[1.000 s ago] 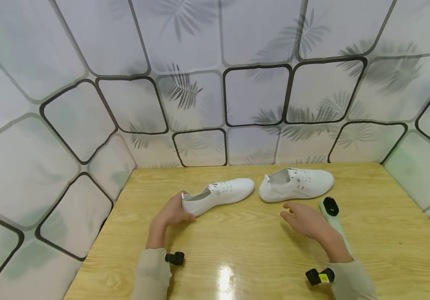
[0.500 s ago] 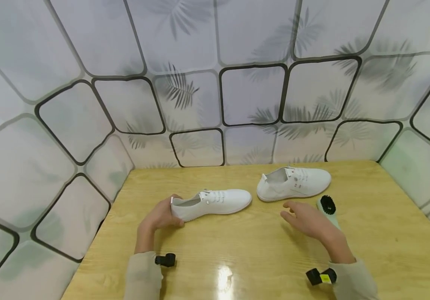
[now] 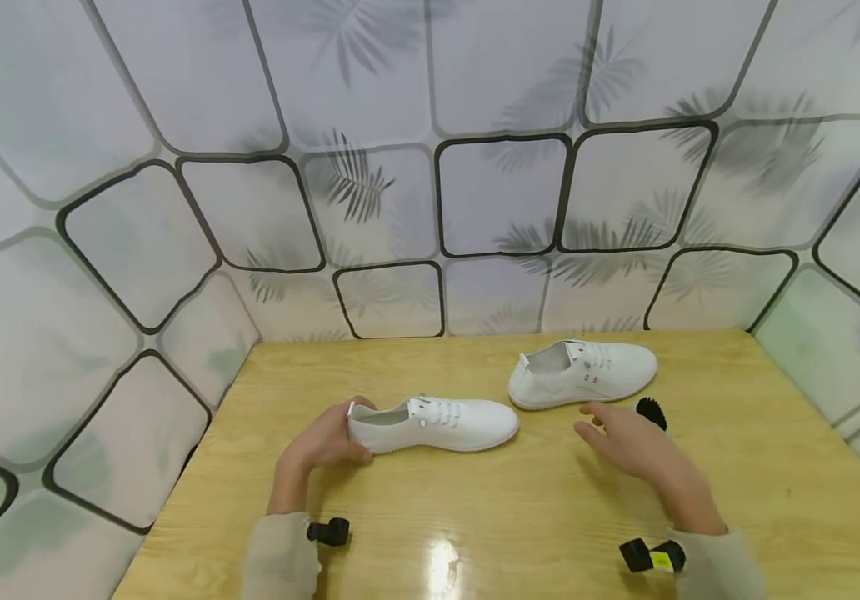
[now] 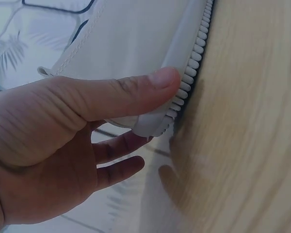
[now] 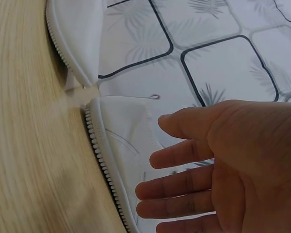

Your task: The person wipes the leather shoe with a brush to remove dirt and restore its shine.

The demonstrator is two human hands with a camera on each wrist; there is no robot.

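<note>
My left hand [image 3: 325, 439] grips a white lace-up shoe [image 3: 475, 423] by its heel, thumb on the near side. In the left wrist view, the thumb [image 4: 145, 90] presses the heel just above the ribbed sole edge, while other fingers reach behind it. A second white shoe [image 3: 621, 372] stands farther back and to the right, toe pointing right. Just in front of that shoe hovers my right hand [image 3: 628, 442], fingers loosely bent and holding nothing. The right wrist view has its fingertips [image 5: 145, 190] overlapping the side of this shoe [image 5: 117, 121].
A brush with black bristles [image 3: 652, 412] lies beyond my right hand, its handle mostly hidden by the hand and forearm. The wooden table [image 3: 520, 517] ends at the back and sides against a patterned cloth wall [image 3: 505, 196].
The shoe in my left hand has turned, its toe swinging nearer to me until it lies almost level left to right. My right hand has shifted slightly, covering more of the brush.
</note>
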